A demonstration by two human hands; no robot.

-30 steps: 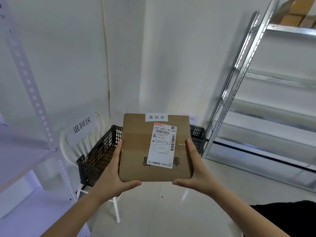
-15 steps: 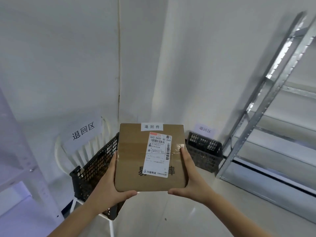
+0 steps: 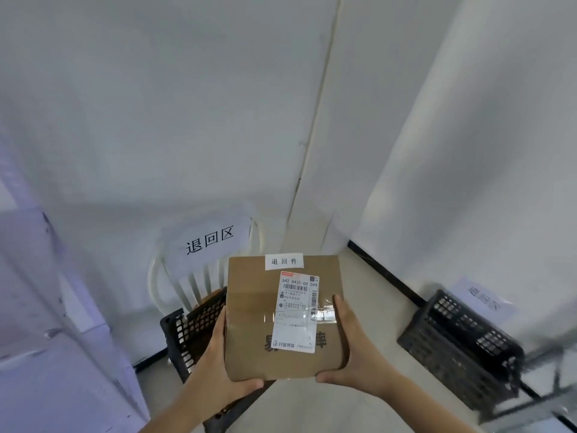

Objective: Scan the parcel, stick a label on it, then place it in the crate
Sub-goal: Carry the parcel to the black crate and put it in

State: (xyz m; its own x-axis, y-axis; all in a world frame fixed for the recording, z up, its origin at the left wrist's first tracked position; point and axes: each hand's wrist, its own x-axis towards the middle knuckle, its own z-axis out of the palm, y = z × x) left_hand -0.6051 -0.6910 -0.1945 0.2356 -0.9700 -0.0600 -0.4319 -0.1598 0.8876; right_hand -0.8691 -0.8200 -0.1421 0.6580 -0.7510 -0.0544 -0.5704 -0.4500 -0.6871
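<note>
A flat brown cardboard parcel (image 3: 249,320) is held level in front of me. My left hand (image 3: 218,370) grips its left edge and my right hand (image 3: 356,354) grips its right edge, thumbs under the near side. A white shipping label (image 3: 296,310) with a barcode lies on its top, and a small white sticker (image 3: 284,261) with printed characters sits at its far edge. A black mesh crate (image 3: 190,332) rests on a white chair (image 3: 193,282) just behind and left of the parcel, partly hidden by it.
A paper sign (image 3: 209,240) hangs on the chair back. A second black mesh crate (image 3: 459,342) stands on the floor at right, below another paper on the wall. White walls meet in a corner ahead. A pale shelf unit (image 3: 46,339) stands at left.
The view has swung left and closer to the corner: the metal shelving at right has left the frame. The parcel, still in both hands, now sits nearer the crate on the chair.
</note>
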